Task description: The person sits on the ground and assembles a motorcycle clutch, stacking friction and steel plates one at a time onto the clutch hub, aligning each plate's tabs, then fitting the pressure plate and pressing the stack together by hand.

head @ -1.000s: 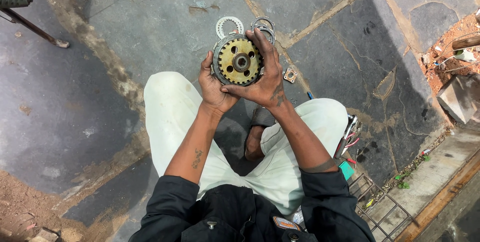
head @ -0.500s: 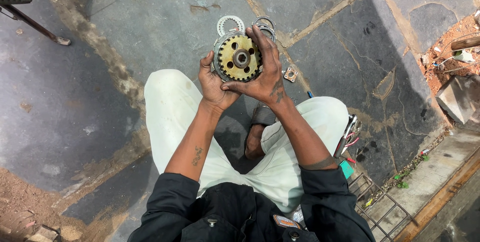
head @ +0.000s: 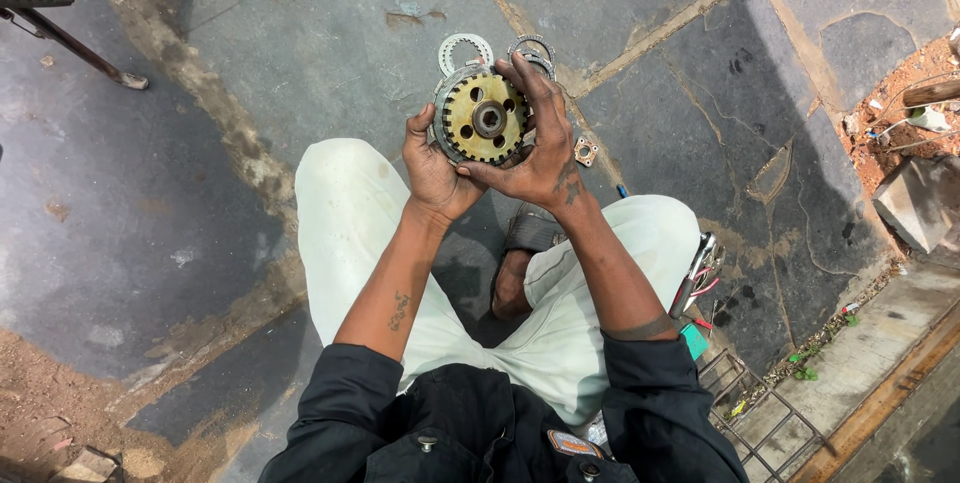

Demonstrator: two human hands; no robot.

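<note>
gear assembly (head: 483, 119): dull brass-yellow metal, greasy, toothed steel rim;
rings (head: 465, 46): bare grey metal, matt;
floor (head: 300, 33): rough dark stone slabs;
trousers (head: 340, 213): pale cloth

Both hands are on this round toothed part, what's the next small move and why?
Probably lower the toothed round part toward the loose rings on the stone floor: the left hand and right hand both grip its rim in mid-air.

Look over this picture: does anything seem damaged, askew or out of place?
Yes, mildly. Both hands, left and right, hold a toothed gear assembly, while loose rings and a small square plate lie scattered on the cracked stone floor.
</note>
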